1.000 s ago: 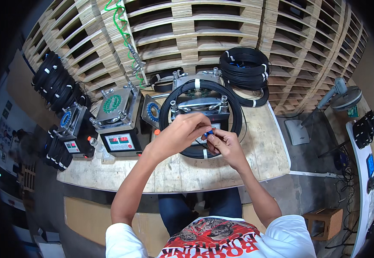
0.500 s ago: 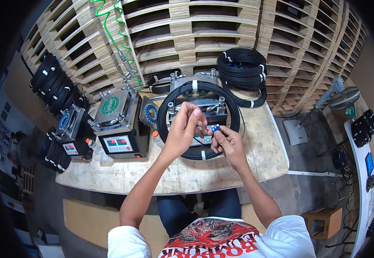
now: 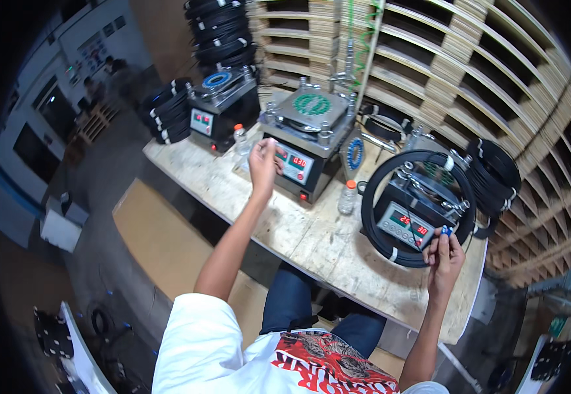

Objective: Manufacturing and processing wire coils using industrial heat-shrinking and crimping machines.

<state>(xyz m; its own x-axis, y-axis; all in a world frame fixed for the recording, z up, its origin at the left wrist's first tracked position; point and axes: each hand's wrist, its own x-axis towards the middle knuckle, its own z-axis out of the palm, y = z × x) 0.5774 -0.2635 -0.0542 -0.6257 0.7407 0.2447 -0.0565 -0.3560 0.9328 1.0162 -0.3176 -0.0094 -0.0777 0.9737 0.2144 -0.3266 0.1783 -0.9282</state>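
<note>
My right hand (image 3: 444, 257) pinches a small blue connector (image 3: 445, 231), beside the right machine's front panel. A large coil of black cable (image 3: 376, 244), bound with white bands, rings the right machine (image 3: 414, 209), and the hand is at the coil's lower right. Far to the left, my left hand (image 3: 263, 165) is raised before the control panel (image 3: 296, 164) of the middle machine (image 3: 325, 148). Its fingers are curled together; whatever they hold, if anything, is too small to make out. A ring of green pieces (image 3: 312, 104) lies on that machine's top plate.
A smaller machine (image 3: 223, 108) with a blue ring stands at the far left. Two orange-capped bottles, one nearer (image 3: 347, 198) and one farther (image 3: 240, 139), are on the wooden table (image 3: 298, 231). More black coils (image 3: 492, 176) stand at right. Pallets (image 3: 469, 72) rise behind.
The view has swung to the left. My left hand has moved away from my right hand, over to the middle machine's front. My right hand keeps hold of the blue connector.
</note>
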